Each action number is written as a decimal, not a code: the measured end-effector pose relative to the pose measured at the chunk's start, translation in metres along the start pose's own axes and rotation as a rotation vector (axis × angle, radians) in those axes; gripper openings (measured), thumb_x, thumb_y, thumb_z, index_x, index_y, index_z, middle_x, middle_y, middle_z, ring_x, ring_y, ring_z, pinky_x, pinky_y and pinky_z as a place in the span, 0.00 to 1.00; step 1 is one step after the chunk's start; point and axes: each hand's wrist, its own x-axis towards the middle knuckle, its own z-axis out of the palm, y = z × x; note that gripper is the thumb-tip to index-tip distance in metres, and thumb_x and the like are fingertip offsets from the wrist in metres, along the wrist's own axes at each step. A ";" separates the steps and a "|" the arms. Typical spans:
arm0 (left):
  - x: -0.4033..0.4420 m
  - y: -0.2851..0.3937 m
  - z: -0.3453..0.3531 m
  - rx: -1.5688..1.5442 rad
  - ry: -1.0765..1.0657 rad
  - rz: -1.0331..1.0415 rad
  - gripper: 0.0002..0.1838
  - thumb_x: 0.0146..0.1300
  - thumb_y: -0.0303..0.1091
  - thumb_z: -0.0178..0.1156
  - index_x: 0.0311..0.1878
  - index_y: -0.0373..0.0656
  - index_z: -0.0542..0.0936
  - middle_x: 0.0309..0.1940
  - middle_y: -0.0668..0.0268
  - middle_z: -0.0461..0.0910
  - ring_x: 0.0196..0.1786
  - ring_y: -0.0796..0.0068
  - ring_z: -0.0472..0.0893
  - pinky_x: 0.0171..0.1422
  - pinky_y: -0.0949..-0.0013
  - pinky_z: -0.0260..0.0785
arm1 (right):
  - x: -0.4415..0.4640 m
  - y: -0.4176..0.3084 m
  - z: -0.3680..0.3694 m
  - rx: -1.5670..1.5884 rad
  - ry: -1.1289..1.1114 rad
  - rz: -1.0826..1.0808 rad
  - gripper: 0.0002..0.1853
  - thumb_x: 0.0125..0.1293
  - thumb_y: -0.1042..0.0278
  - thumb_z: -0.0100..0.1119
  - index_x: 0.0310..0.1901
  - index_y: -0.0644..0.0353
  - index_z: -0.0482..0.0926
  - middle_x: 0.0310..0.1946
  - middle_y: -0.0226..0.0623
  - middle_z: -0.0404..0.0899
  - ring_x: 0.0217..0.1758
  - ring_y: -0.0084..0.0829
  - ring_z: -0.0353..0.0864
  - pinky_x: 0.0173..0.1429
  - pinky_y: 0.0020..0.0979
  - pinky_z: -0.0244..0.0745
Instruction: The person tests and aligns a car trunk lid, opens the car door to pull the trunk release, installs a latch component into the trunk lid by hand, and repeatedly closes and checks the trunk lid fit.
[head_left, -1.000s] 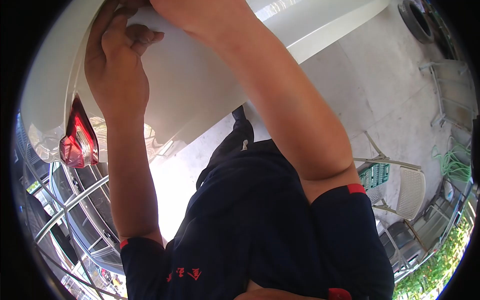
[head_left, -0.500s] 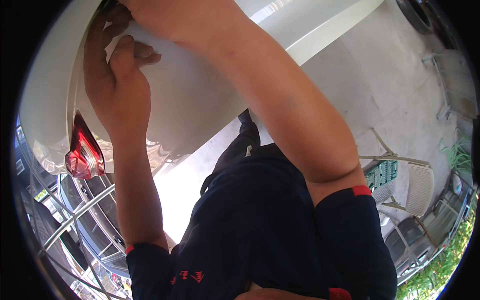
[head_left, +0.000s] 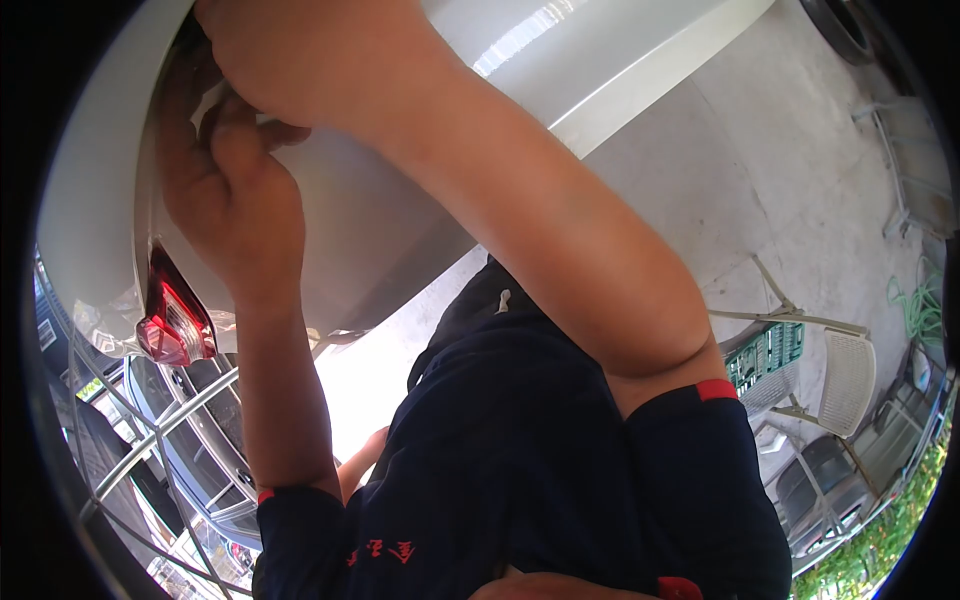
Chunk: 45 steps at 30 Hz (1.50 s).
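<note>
Both my hands are up at the rear of a pale silver car (head_left: 370,250), near a panel edge at top left. My left hand (head_left: 235,205) is beside the edge above the red tail light (head_left: 178,325). Its thumb and fingers look bent and closed. Their tips are in shadow and partly behind the other hand; anything in them is hidden. My right hand (head_left: 300,65) reaches across from the right, over the left fingertips. Its fingers turn away at the frame's top left and are hidden.
Metal railings (head_left: 165,425) stand at lower left, with a dark vehicle behind. On the concrete floor (head_left: 700,180) to the right are a folding chair (head_left: 845,380), a green crate (head_left: 765,350) and a green hose (head_left: 918,300). A tire (head_left: 838,28) is at top right.
My right hand has shifted left and down, covering more of my left fingers. My left hand has moved slightly down. The view has shifted a little against the car.
</note>
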 end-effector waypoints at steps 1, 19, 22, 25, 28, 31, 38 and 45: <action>0.000 -0.001 0.000 -0.003 0.004 0.006 0.24 0.77 0.27 0.49 0.72 0.32 0.77 0.61 0.53 0.86 0.45 0.66 0.92 0.39 0.71 0.87 | 0.001 0.001 -0.002 0.017 -0.014 0.017 0.24 0.77 0.71 0.59 0.62 0.82 0.64 0.39 0.64 0.88 0.41 0.58 0.91 0.50 0.47 0.85; 0.002 -0.006 0.010 0.160 0.024 0.174 0.26 0.72 0.30 0.53 0.71 0.33 0.78 0.65 0.51 0.83 0.62 0.58 0.88 0.62 0.61 0.86 | -0.004 0.009 -0.008 0.006 0.035 -0.126 0.23 0.79 0.72 0.59 0.63 0.78 0.61 0.32 0.60 0.87 0.33 0.57 0.89 0.42 0.48 0.83; 0.000 -0.002 0.011 0.169 0.030 0.151 0.26 0.73 0.30 0.53 0.72 0.34 0.77 0.66 0.52 0.82 0.62 0.59 0.88 0.61 0.62 0.86 | -0.002 0.005 -0.014 0.076 0.001 -0.077 0.23 0.78 0.72 0.60 0.63 0.78 0.61 0.33 0.59 0.87 0.35 0.56 0.90 0.44 0.47 0.83; -0.002 0.002 0.010 0.174 -0.008 0.102 0.27 0.74 0.30 0.53 0.75 0.34 0.75 0.67 0.53 0.82 0.61 0.59 0.89 0.60 0.62 0.86 | -0.002 0.013 -0.007 -0.044 0.056 -0.143 0.24 0.78 0.71 0.60 0.64 0.76 0.61 0.35 0.58 0.87 0.38 0.57 0.90 0.46 0.49 0.83; -0.002 -0.002 0.011 0.223 0.005 0.140 0.29 0.74 0.30 0.53 0.77 0.34 0.73 0.68 0.52 0.82 0.59 0.60 0.89 0.57 0.63 0.87 | 0.004 0.020 -0.013 -0.017 0.012 -0.125 0.25 0.78 0.70 0.61 0.66 0.75 0.61 0.35 0.57 0.88 0.40 0.59 0.89 0.48 0.50 0.82; -0.003 0.003 0.011 0.182 -0.021 0.044 0.31 0.75 0.30 0.53 0.79 0.32 0.70 0.68 0.50 0.81 0.59 0.59 0.90 0.56 0.64 0.87 | -0.001 0.016 -0.013 -0.050 0.025 -0.140 0.26 0.77 0.70 0.61 0.66 0.74 0.61 0.35 0.58 0.87 0.41 0.62 0.89 0.48 0.52 0.82; -0.008 -0.010 0.010 0.010 -0.041 0.001 0.33 0.75 0.32 0.50 0.80 0.26 0.67 0.69 0.45 0.80 0.67 0.56 0.85 0.68 0.62 0.80 | 0.001 0.004 -0.029 0.097 -0.054 -0.074 0.24 0.76 0.72 0.63 0.63 0.71 0.62 0.35 0.57 0.88 0.38 0.59 0.90 0.46 0.50 0.83; -0.001 -0.024 0.000 -0.068 -0.109 0.105 0.30 0.78 0.30 0.49 0.78 0.27 0.64 0.73 0.47 0.76 0.55 0.59 0.91 0.44 0.69 0.89 | 0.006 0.025 0.002 0.031 0.064 -0.092 0.22 0.73 0.74 0.65 0.60 0.69 0.64 0.34 0.54 0.89 0.35 0.48 0.92 0.42 0.43 0.84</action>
